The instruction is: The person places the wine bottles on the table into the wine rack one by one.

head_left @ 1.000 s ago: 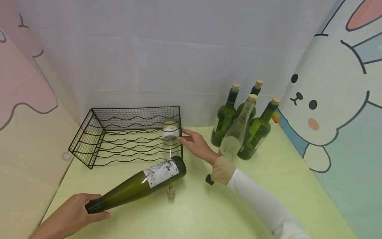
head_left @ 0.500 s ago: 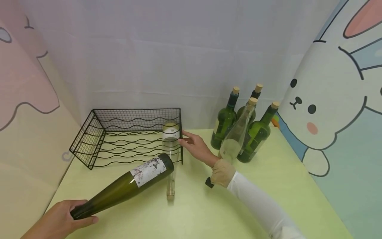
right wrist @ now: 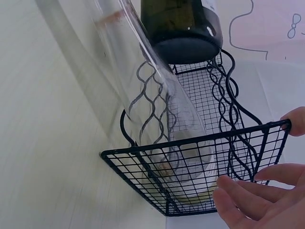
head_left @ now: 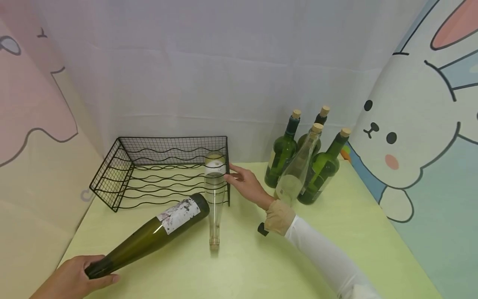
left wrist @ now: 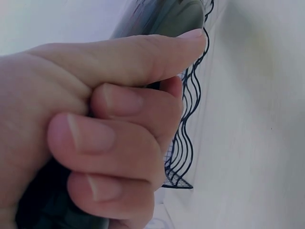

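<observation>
My left hand (head_left: 72, 276) grips a long green wine bottle (head_left: 149, 237) by its dark neck, fingers curled round it in the left wrist view. That bottle slants over the table, its base end near the front of a black wire rack (head_left: 123, 182) and its worn white label facing up. A clear glass bottle (head_left: 214, 195) lies in the rack's right end, its corked neck sticking out frontward. My right hand (head_left: 244, 185) touches the rack's right side, fingers outside the mesh (right wrist: 190, 162), with one fingertip (right wrist: 296, 120) at the top corner.
Several corked bottles stand at the back right: green ones (head_left: 281, 151) around a clear one (head_left: 295, 178). A small black object (head_left: 262, 229) lies beside my right wrist. A white cloth (head_left: 209, 83) hangs behind the pale green table (head_left: 261, 270); printed rabbit fabric (head_left: 396, 166) borders the right.
My left hand has drawn the green bottle left and slightly down, uncovering more of the clear bottle's neck. The right hand stays at the rack's side.
</observation>
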`<state>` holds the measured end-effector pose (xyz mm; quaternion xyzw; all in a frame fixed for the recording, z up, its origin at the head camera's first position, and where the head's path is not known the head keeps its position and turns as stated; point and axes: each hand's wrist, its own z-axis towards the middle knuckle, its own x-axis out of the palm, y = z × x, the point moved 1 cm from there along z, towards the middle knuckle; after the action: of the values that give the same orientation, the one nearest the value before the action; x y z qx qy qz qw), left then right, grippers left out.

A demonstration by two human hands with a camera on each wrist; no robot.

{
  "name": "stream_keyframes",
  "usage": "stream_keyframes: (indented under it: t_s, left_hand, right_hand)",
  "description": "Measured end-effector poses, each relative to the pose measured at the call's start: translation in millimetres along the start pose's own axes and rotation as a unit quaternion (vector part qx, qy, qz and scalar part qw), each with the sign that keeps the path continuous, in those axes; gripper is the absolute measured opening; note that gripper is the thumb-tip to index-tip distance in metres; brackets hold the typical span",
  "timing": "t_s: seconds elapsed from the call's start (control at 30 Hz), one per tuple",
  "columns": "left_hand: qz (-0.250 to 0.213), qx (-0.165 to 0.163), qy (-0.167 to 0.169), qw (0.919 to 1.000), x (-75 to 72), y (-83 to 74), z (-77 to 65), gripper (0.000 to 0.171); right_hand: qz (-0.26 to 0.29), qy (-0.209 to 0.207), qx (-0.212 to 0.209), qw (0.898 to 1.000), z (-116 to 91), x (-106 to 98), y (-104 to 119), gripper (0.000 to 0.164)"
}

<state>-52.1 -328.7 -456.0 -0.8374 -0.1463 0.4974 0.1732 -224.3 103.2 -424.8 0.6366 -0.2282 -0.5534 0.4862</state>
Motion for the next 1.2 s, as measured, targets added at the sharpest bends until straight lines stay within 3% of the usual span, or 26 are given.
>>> stream_keyframes:
  t_s: [0.33, 0.57, 0.73, 0.97, 1.2]
  left_hand:
    - [0.006, -0.015, -0.014, 0.9998, 0.5, -5.1, 3.5, 0.089]
    - [-0.015, -0.015, -0.018, 0.9996, 4.1, -8.1, 7.5, 0.090]
    - [-0.035, -0.033, -0.021, 0.9986, 6.9, -14.1, 12.0, 0.092]
    - [-0.066, -0.036, -0.038, 0.9964, 12.6, -25.0, 17.8, 0.077]
    - [-0.097, -0.034, -0.053, 0.9933, 20.3, -40.0, 19.0, 0.072]
  right_hand:
    - [0.007, -0.004, -0.004, 1.000, 1, 0, -2, 0.064]
    - [0.001, -0.007, -0.006, 1.000, 0, 0, -2, 0.064]
    - [0.004, -0.010, -0.010, 1.000, 0, 2, -4, 0.063]
    - [0.019, -0.012, -0.005, 1.000, 0, 4, -4, 0.062]
    - [0.010, -0.017, -0.005, 1.000, 1, 3, -4, 0.062]
